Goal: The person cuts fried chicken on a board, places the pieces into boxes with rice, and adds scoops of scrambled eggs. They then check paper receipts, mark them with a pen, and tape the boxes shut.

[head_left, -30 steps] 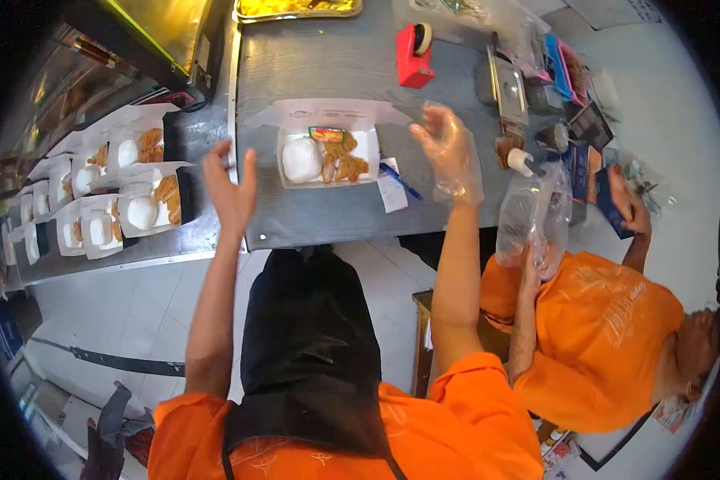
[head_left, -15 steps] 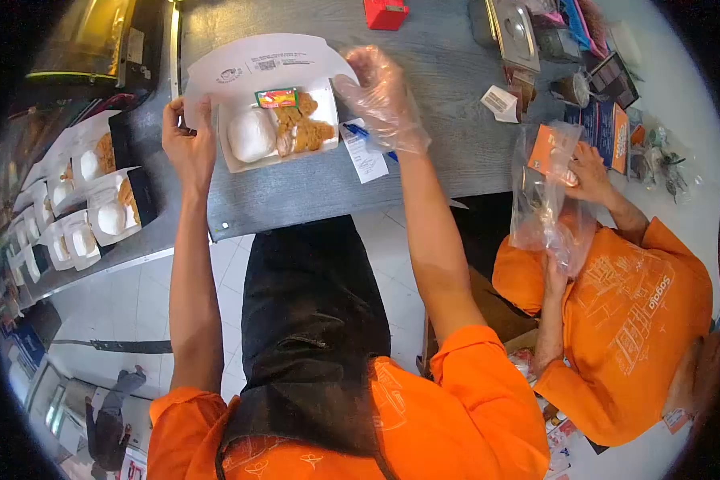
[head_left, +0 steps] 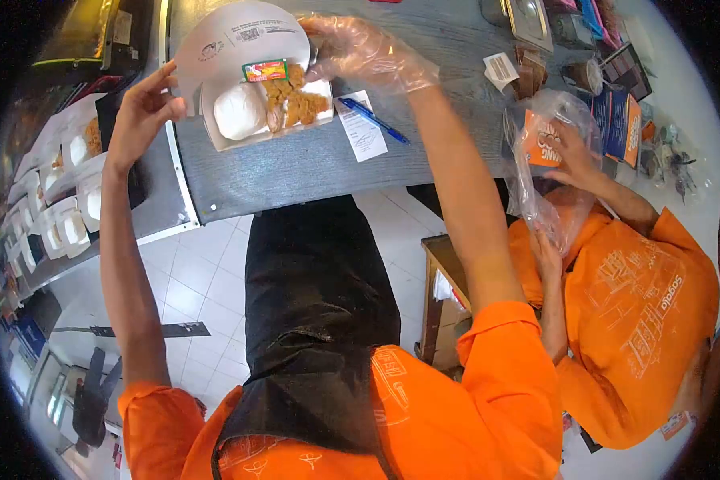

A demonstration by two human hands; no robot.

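A white cardboard food box [head_left: 216,138] stands on the grey table with its printed lid [head_left: 244,36] raised. In it are a round white mound of rice [head_left: 239,111], pieces of fried chicken [head_left: 298,104] and a green-and-red sauce sachet [head_left: 265,70]. My left hand [head_left: 146,110] is bare, thumb and fingers apart, with its fingertips at the lid's left edge. My right hand [head_left: 364,56], in a clear plastic glove, is closed on the lid's right side; some of its fingertips are hidden behind the card.
A blue pen [head_left: 374,120] lies on a paper slip [head_left: 365,144] beside the box. Several filled boxes [head_left: 74,228] stand at left. At right, a co-worker in orange [head_left: 632,320] handles a clear plastic bag [head_left: 564,116] around an orange package. Metal containers [head_left: 528,22] stand behind.
The view has shifted, and the box sits higher in it. My left hand has moved left and its fingers spread. My right hand has come further over the lid, which bends inward.
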